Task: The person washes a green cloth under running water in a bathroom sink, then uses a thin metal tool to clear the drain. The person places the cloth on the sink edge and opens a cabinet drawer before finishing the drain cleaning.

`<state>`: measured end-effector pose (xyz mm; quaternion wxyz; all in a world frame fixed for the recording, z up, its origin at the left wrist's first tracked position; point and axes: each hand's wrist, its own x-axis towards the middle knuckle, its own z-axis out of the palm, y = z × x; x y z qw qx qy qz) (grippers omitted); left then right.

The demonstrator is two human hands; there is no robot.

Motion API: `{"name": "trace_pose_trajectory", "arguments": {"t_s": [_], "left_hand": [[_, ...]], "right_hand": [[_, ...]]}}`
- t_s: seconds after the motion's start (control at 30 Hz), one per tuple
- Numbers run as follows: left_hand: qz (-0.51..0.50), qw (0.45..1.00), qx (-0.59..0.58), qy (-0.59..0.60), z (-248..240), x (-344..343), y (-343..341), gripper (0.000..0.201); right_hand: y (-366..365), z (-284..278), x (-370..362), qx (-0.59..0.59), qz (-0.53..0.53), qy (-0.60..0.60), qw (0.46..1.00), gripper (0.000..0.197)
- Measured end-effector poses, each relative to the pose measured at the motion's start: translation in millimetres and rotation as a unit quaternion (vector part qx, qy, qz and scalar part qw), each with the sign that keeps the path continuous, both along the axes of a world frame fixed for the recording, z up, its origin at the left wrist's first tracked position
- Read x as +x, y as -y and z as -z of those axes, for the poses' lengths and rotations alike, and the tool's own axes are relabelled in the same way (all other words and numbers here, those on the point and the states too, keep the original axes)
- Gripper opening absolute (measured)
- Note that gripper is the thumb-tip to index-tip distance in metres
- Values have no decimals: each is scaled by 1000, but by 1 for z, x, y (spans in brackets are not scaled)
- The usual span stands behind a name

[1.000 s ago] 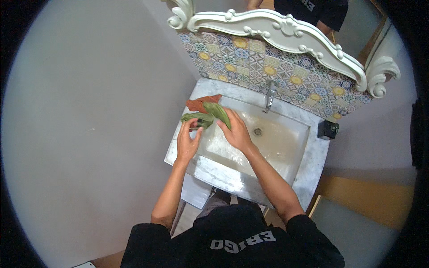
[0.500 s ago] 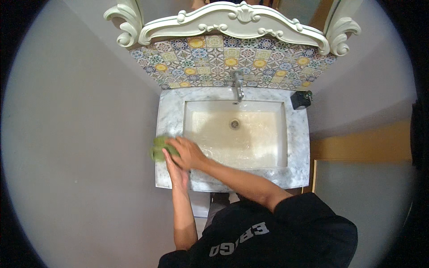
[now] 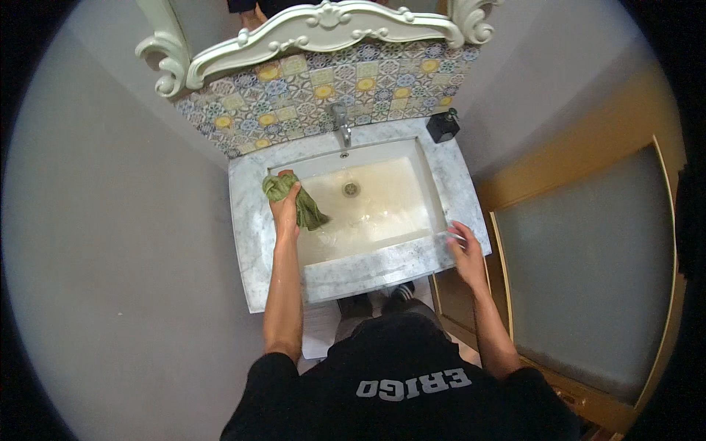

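Observation:
A crumpled green cloth hangs over the left side of the white sink basin. My left hand is closed around it, with one bunch sticking out above the fingers and a loose end drooping into the basin. My right hand is well apart from the cloth, over the front right corner of the marble counter. Its fingers are loosely bent and spread, and it holds nothing. The basin's inside looks wet, with a round drain toward the back.
A chrome faucet stands behind the basin. On the counter's back right corner sits a black pump dispenser. Patterned tiles and an ornate white mirror frame are at the back. A frosted-panel door is at right.
My right hand has let go of the green cloth and moved far right. My left hand has brought the cloth from the counter's left edge to the basin. The view has shifted and tilted.

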<state>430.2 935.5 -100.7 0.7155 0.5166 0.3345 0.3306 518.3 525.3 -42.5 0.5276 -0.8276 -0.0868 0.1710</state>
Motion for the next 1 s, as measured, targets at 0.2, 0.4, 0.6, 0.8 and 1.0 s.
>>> {"name": "trace_pose_trajectory", "arguments": {"t_s": [0.2,0.4,0.6,0.8,1.0], "left_hand": [[175,975,-136,14,-44,26,43,50],[357,921,-147,47,-76,49,229,46],[431,887,-122,-111,-111,28,346,103],[375,896,200,-131,-49,-16,304,82],[220,965,96,-105,-26,-162,201,45]], "right_hand": [[60,1,-54,111,106,-70,986,40],[3,-18,-74,385,49,-214,896,89],[30,31,-50,290,171,-27,941,89],[80,37,11,-68,134,207,967,80],[0,58,-69,-196,-48,359,911,82]]}}
